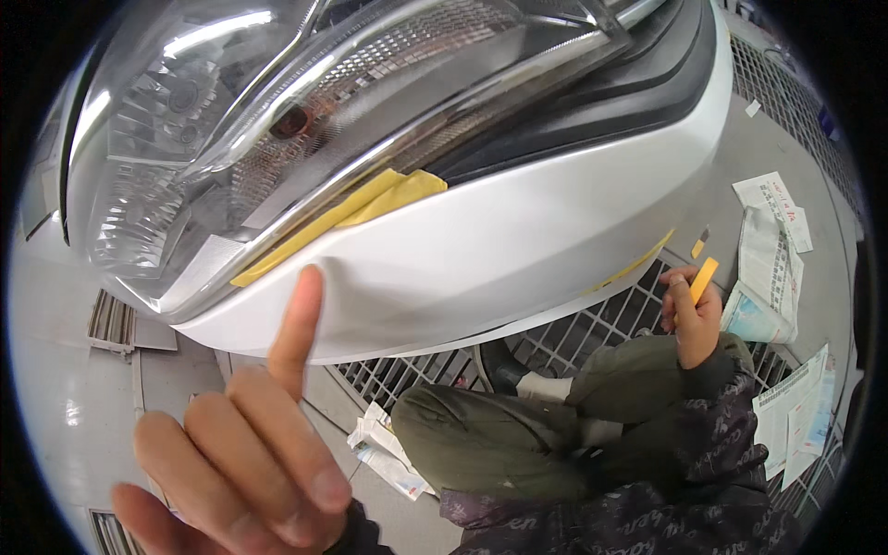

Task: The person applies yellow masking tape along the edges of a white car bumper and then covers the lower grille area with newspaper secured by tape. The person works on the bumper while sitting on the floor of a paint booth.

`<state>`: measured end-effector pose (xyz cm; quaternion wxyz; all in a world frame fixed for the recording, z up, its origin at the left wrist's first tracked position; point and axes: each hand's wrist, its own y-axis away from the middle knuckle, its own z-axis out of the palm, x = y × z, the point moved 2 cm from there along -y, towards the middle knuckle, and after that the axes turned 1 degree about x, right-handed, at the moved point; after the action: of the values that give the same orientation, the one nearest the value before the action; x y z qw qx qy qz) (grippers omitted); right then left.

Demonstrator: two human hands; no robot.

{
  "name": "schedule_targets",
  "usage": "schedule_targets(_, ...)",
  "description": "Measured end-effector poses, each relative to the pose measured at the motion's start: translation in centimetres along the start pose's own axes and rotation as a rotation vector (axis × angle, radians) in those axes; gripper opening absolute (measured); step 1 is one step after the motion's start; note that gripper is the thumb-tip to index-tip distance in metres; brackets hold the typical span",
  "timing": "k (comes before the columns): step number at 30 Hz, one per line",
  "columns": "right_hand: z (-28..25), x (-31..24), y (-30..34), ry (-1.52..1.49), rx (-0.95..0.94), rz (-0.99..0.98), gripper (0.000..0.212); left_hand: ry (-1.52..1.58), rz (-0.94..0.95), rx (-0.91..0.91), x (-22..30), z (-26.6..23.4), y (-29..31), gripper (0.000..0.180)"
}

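Note:
In the foreground my left hand [250,444] points with the index finger stretched out and the other fingers loosely curled, holding nothing. Its fingertip is at the white bumper [518,250], just under the headlight; whether it touches cannot be told. A strip of yellow masking tape or sheet [324,227] runs along the lower edge of the clear headlight [277,120], folded at its upper end. Off to the right, my right hand [694,319] is closed around a flat orange-yellow stick-like tool [702,280]. Another yellow line [634,263] shows along the bumper's lower edge.
A small yellow piece with a dark tip [700,242] lies on the floor past my right hand. Printed paper sheets [772,259] lie at the right, with crumpled paper [393,453] by my knee. Metal grating [592,324] runs under the bumper. My legs [499,444] are folded.

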<state>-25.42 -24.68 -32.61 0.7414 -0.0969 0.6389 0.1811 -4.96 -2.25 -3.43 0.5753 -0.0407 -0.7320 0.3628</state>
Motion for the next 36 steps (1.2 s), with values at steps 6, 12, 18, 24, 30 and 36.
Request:
schedule_targets(6, -0.8, 0.5, -0.6, -0.024, 0.034, -0.025, 0.022, 0.612, -0.058, 0.143, -0.4, 0.9, -0.8, 0.026)
schedule_targets(12, -0.2, 0.5, -0.3, -0.103, 0.007, -0.001, 0.022, 0.737, 0.004, 0.317, 0.3, 2.4, -1.4, 0.022)
schedule_targets(18, -0.7, 0.2, -0.2, -0.13, -0.002, -0.004, 0.023, 0.812, 0.034, 0.431, 0.5, 2.7, -1.8, 0.018)
schedule_targets(24, -0.5, -0.3, 0.3, -0.121, -0.035, 0.001, 0.021, 0.873, -0.009, 0.514, 0.9, 2.7, -1.9, 0.019)
schedule_targets(30, 0.5, -0.3, 0.9, -0.158, -0.047, 0.033, 0.019, 0.905, 0.048, 0.56, 0.3, 2.7, -1.1, 0.021)
schedule_targets(36, -0.5, -1.3, 0.3, -0.202, -0.035, 0.044, 0.017, 0.963, 0.009, 0.58, -0.9, 3.1, -1.8, 0.021)
